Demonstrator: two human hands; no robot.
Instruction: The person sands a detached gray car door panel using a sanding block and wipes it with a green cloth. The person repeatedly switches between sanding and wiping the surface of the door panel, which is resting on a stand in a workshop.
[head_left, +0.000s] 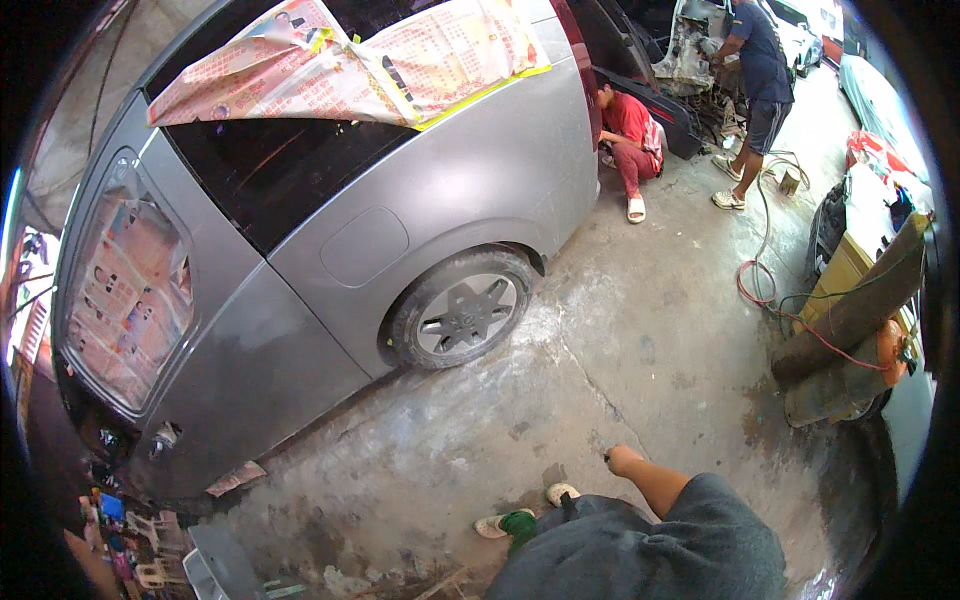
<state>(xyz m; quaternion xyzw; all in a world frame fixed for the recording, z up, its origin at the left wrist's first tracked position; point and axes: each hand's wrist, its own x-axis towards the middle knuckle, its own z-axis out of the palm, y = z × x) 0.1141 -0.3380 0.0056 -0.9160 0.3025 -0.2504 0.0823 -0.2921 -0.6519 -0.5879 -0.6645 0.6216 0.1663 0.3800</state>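
Observation:
My right hand point(626, 461) hangs over the concrete floor point(480, 430), closed, with a small dark end of something showing at its fingers; I cannot make out what it is. My left hand is out of view. Ahead and to the left stands a grey van point(440, 170), its paint dull and patchy on the lower door. Printed paper sheets point(320, 75), edged with yellow tape, partly cover its dark side window, and more paper point(130, 290) covers the front door window. The rear wheel point(465, 315) is the part of the van closest to my right hand.
A person in red point(632, 135) crouches by the van's rear, and another in dark clothes point(758, 80) stands at a dismantled vehicle point(695, 50). Hoses point(765, 230) trail to gas cylinders point(850, 300) on the right. Plastic stools point(158, 572) and clutter are at lower left.

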